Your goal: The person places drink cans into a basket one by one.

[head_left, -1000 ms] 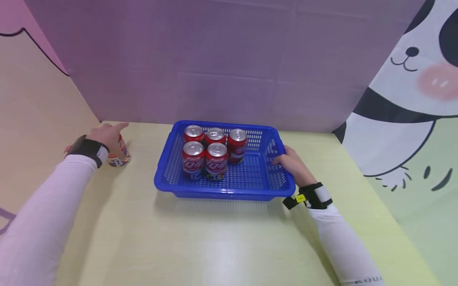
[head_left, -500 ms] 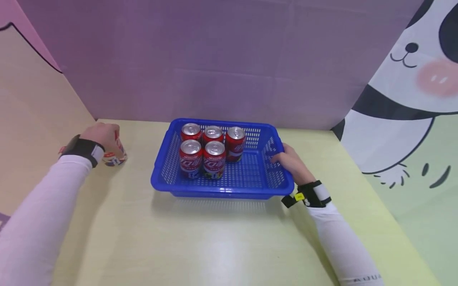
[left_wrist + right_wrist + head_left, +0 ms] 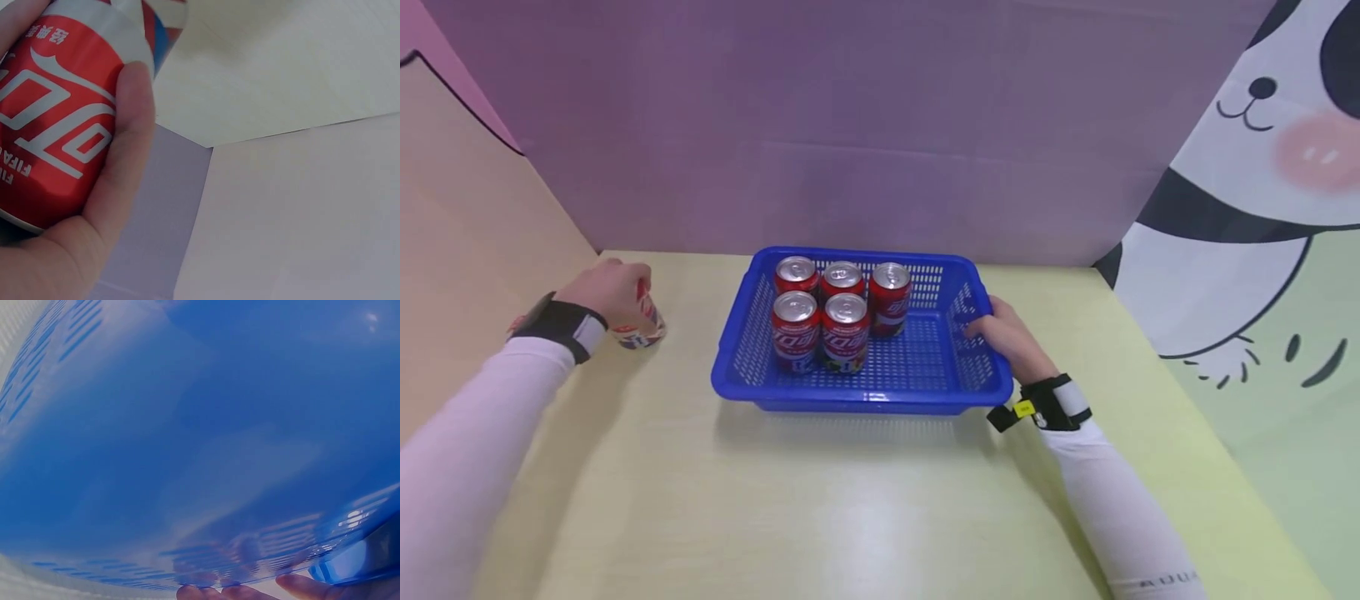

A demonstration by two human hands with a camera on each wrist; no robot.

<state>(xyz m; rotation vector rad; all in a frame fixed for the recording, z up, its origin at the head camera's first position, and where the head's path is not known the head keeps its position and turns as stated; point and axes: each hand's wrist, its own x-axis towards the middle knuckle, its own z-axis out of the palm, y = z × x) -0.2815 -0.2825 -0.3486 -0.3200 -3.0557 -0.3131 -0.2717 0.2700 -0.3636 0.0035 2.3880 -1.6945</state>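
Note:
At the left of the table, my left hand [image 3: 604, 292] grips a red cola can [image 3: 644, 327] that stands near the back left corner. The left wrist view shows its red side with white lettering [image 3: 56, 112] and a patterned white, blue and red end, fingers wrapped round it. My right hand [image 3: 1011, 340] holds the right rim of a blue plastic basket [image 3: 880, 398], thumb over the inside. Several red cans [image 3: 846, 333] stand upright in the basket's left part. In the right wrist view, the basket wall [image 3: 187, 437] fills the picture and fingertips [image 3: 250, 592] show at its bottom edge.
The pale wooden table [image 3: 850, 500] extends in front of the basket. A purple backdrop [image 3: 865, 125] rises behind it. A beige panel [image 3: 467, 217] stands close beside the left hand, and a panda-print wall [image 3: 1232, 292] is at the right.
The left index finger, stretched out a second ago, has curled down, and the hand has closed round the can. The right hand keeps its hold on the basket. The head view shifts slightly.

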